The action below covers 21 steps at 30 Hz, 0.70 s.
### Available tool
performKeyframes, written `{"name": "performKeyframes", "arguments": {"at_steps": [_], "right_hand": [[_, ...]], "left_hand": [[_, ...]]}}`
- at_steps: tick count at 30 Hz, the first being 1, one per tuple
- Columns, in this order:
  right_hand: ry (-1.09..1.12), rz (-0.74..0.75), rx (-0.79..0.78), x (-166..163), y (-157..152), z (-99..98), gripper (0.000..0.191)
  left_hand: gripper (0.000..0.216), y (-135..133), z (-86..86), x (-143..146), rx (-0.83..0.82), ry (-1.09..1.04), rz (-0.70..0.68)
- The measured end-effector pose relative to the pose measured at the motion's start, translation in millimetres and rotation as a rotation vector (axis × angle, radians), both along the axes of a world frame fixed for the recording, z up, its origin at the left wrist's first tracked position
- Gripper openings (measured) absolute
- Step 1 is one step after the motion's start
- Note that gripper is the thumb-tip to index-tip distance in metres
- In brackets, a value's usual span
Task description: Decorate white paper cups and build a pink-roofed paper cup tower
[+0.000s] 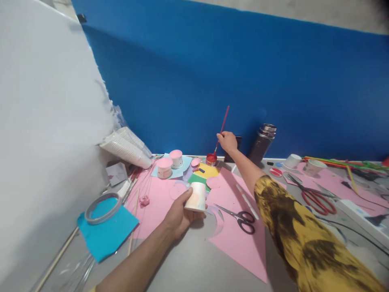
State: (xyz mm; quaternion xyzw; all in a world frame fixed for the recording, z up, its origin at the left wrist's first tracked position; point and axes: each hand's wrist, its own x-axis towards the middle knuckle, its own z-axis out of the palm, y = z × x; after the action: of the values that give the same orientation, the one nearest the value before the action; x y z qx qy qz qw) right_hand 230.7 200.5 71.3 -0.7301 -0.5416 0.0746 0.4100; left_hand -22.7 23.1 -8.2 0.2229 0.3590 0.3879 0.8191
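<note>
My left hand (180,214) is wrapped round a white paper cup (197,195), held upside down with its wide rim facing down, above the front middle of the table. Farther off, my right hand (228,141) pinches a red paintbrush (225,117) by its handle. The brush's lower end dips to a small jar of red paint (212,159) near the blue wall. Black-handled scissors (240,219) and a white pen (247,201) lie on pink paper (240,251) right of the cup. To the left, two cups with pink tops (164,168) stand on light blue paper.
Stacked white cups (124,148) lean at the left. A tape roll (103,208) rests on blue paper (112,235). A dark flask (261,144) stands against the blue partition (182,81). Red-handled scissors (317,200) and a white power strip (363,217) lie at right.
</note>
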Motion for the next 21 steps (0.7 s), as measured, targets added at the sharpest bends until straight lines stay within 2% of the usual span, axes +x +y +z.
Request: {"name": "performKeyframes", "arguments": {"at_steps": [2,4,8,12,14,15,18,21], "right_hand": [[0.065,-0.014,0.085,5,-9,6.5,0.027],[0.154,-0.010,0.174,10,-23,13.8,0.036],[0.386,0.075,0.301,12,-78,18.7,0.041],[0.595,0.216,0.320,-3,-155,-2.1,0.047],[0.866,0.369,0.397,-15,-188,-17.0,0.043],[0.915,0.418,0.415,-21,-201,-23.6,0.039],[0.880,0.525,0.432,-35,-225,-37.2,0.026],[0.801,0.559,0.431,-40,-233,-42.5,0.020]], "left_hand": [[0.036,0,-0.6,1,-0.010,-0.010,-0.004],[0.036,0,-0.8,0,-0.009,-0.025,0.008],[0.039,2,2.3,-2,-0.001,-0.077,0.022],[0.042,1,6.2,-5,0.001,-0.173,-0.017],[0.045,0,7.2,-6,0.023,-0.224,-0.046],[0.046,0,7.4,-6,0.031,-0.246,-0.063],[0.048,-2,7.4,-5,0.055,-0.278,-0.082],[0.048,-3,5.5,-3,0.068,-0.247,-0.066]]}}
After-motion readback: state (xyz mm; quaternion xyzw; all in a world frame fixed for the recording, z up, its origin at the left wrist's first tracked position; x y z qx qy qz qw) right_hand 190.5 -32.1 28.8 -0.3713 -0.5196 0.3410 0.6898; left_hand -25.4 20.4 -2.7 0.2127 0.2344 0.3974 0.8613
